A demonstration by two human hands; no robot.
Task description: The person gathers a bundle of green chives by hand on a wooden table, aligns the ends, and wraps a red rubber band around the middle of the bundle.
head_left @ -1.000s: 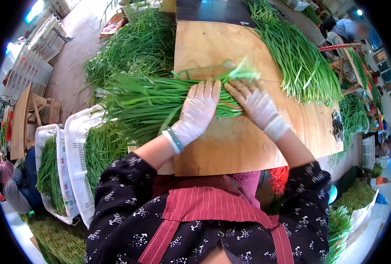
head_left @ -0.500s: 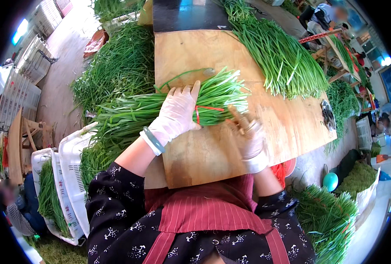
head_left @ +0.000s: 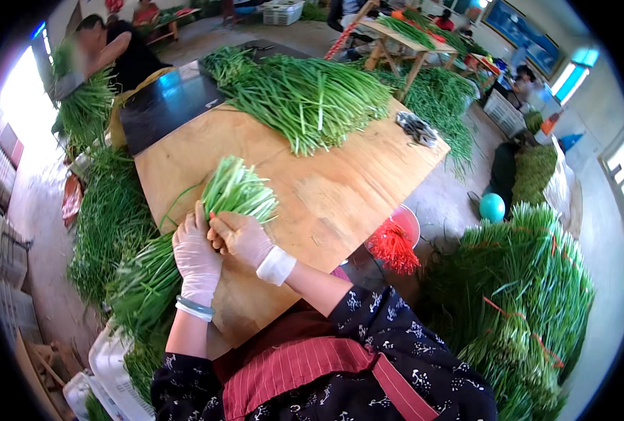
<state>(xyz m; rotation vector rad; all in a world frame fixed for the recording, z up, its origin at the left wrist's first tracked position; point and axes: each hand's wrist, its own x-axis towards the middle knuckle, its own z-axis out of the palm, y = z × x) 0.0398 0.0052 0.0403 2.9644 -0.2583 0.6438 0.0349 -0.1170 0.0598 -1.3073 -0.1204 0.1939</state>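
A bunch of green chives lies across the left part of the wooden board, pale cut ends pointing away and leaves trailing off the near left edge. My gloved left hand is closed round the bunch, a bangle on its wrist. Against it, my gloved right hand has its fingers pinched at a red tie on the bunch. Most of that tie is hidden behind my fingers. One loose green stalk curves beside the bunch on the board.
A large pile of loose chives covers the board's far side. A crumpled dark thing lies at its right corner. Red ties hang from a pink basin. Tied bunches are stacked at right. A person handles greens at far left.
My view has swung to the right. My right hand, open and blurred beside the bunch before, has come in to the red tie next to my left hand, which still holds the bunch.
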